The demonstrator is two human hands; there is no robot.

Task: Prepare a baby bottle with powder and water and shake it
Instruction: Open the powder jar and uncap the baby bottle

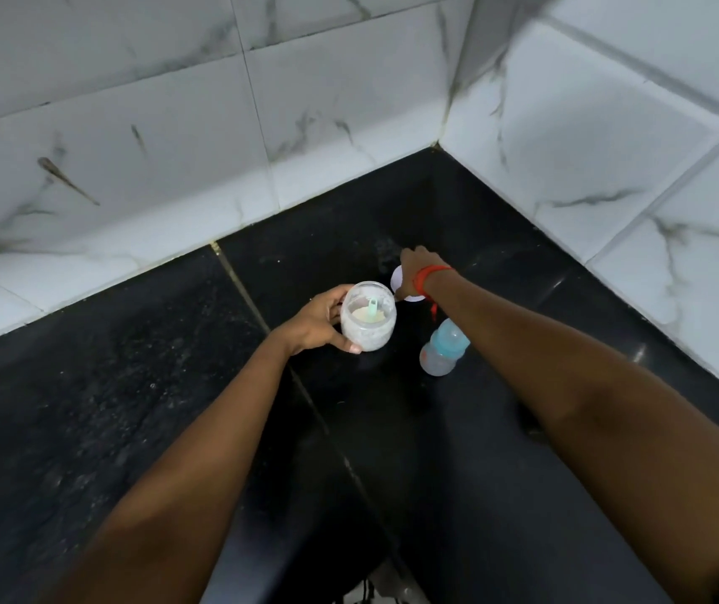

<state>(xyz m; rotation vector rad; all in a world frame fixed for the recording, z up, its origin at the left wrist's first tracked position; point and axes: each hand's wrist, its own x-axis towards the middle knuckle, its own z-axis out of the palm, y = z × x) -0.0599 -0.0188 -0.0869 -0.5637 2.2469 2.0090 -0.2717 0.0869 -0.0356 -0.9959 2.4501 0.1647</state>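
My left hand (pixel 322 321) grips a clear plastic jar (pixel 367 316) of white powder, open at the top, with a small green scoop (pixel 68 308) standing in it. My right hand (pixel 417 264) is just behind the jar, fingers down on a white round lid (pixel 397 279) that lies on the black counter (pixel 392 429); most of the lid is hidden under the hand and wrist. A red thread band circles that wrist. A baby bottle (pixel 441 350) with a blue collar and clear cap stands upright to the right of the jar, below my right forearm.
White marble-look tiled walls (pixel 349 102) meet in a corner behind the counter, close to the lid. A thin brass-coloured seam (pixel 253 298) runs diagonally across the black counter top. The counter's front edge lies at the bottom of the view.
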